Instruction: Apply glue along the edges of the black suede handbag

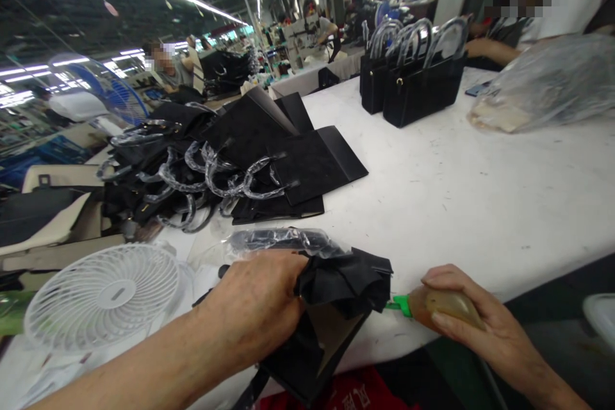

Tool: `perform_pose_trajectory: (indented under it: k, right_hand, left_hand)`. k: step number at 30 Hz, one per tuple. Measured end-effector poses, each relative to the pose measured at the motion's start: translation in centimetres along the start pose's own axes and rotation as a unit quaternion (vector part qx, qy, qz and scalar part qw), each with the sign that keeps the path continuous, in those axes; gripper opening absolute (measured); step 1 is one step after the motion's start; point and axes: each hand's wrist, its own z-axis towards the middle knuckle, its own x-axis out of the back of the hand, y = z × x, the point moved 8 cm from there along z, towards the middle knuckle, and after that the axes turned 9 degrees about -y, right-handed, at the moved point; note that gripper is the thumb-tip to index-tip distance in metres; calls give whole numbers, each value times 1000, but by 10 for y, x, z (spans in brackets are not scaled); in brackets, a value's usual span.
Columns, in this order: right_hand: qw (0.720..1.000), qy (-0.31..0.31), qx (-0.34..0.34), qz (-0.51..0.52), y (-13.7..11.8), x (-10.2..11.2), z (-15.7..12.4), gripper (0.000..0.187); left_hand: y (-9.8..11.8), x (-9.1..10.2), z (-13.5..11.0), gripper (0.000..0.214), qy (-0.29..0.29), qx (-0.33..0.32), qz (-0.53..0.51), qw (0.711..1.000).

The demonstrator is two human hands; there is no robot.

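My left hand (264, 291) grips a black handbag (348, 278) near the table's front edge, its fingers partly hidden behind the bunched black material. A tan-brown inner face of the bag shows below the fold, and a plastic-wrapped handle (288, 238) lies just beyond the hand. To the right, my right hand (473, 314) is wrapped round a glue bottle (435, 307) with amber-brown contents and a green nozzle. The nozzle points left, its tip close to the bag's edge; whether it touches I cannot tell.
A white fan (103, 295) stands at the left. Behind it lies a heap of black bags (250, 128) with plastic-wrapped handles. Finished-looking bags (425, 86) stand upright at the back of the white table (432, 192), near a clear plastic bag (548, 93) and a seated person (552, 32).
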Motion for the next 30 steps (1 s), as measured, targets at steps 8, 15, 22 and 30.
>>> perform_pose_trajectory:
  k: [8, 15, 22, 30]
  right_hand:
    - [1000, 17, 8, -16, -8, 2, 0, 21]
    - [998, 39, 14, -51, -20, 2, 1, 19]
    - [999, 10, 5, -53, -18, -2, 3, 16]
    - [999, -13, 17, -30, -16, -5, 1, 18]
  left_hand:
    - [-7, -10, -6, 26, -7, -1, -30, 1000]
    - [-12, -16, -7, 27, -9, 23, -19, 1000]
    - [-13, -20, -8, 25, 4, -8, -48, 999]
    - [-9, -15, -10, 30, 47, -57, -56, 996]
